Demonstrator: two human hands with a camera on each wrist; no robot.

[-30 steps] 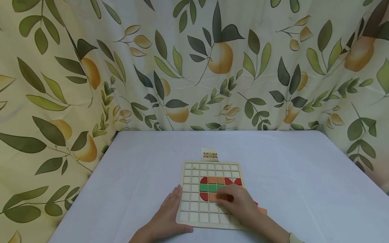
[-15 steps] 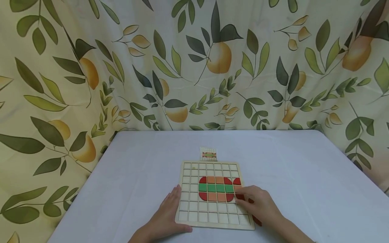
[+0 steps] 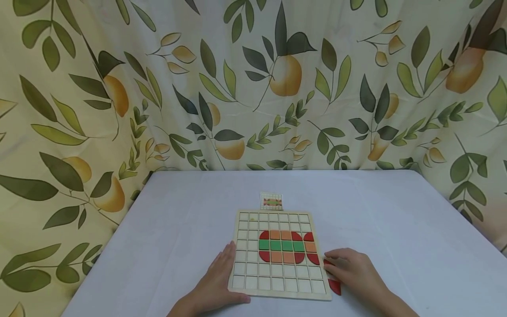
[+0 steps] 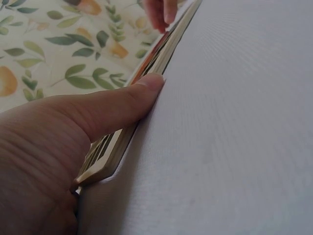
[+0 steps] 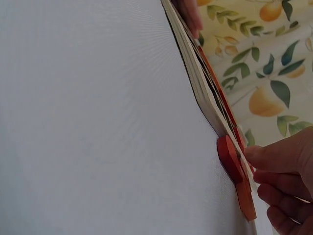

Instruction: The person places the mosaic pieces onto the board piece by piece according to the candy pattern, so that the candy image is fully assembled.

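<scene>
A pale wooden grid board (image 3: 273, 284) lies on the table, with red, orange and green tiles (image 3: 281, 245) set in its squares. My left hand (image 3: 215, 279) braces its near left corner, fingers straight along the left side and thumb along the front edge. Beside the board's right edge, my right hand (image 3: 352, 270) has its thumb and index finger around a red tile (image 3: 328, 262), mostly covered by the fingers. Just nearer me lies a loose red quarter-round tile (image 3: 335, 287). The right wrist view shows an orange tile (image 5: 246, 201) below the hand.
Behind the board stands a small pattern card (image 3: 272, 201) with a matching printed grid. A white cloth covers the table (image 3: 190, 211). Leaf-and-fruit curtains (image 3: 253, 127) hang along the back and sides.
My right hand has moved from the board's middle rightward to the loose tiles. Red and orange tiles now show in the rightmost column where the hand was. My left hand has stayed put.
</scene>
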